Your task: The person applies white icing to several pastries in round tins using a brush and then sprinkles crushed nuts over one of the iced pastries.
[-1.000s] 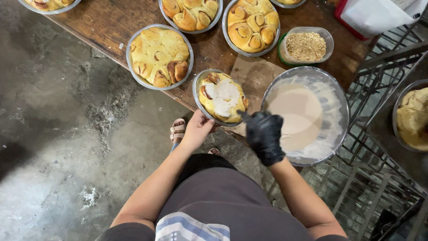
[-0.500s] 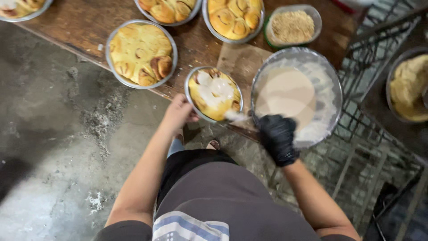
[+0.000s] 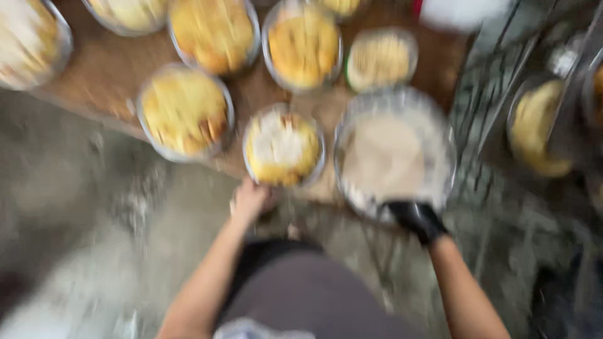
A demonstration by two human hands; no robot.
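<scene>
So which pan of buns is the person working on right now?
Look along the near edge of the wooden table. Beside the big bowl of pale icing sits a round foil pan, with the bare left hand at its rim. Unlike its neighbours, its buns are white-topped.

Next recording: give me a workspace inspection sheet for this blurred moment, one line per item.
Surface: wooden table, edge near the person.
Job's things: round tin of iced buns; large bowl of pale icing.
Clutter: other bun tins, small tub of crumbs.
Hands: bare left hand at the iced tin's rim; black-gloved right hand at the bowl's near rim; grip blurred.
Cables: nothing seen.
Surroundings: concrete floor, wire rack to the right.
</scene>
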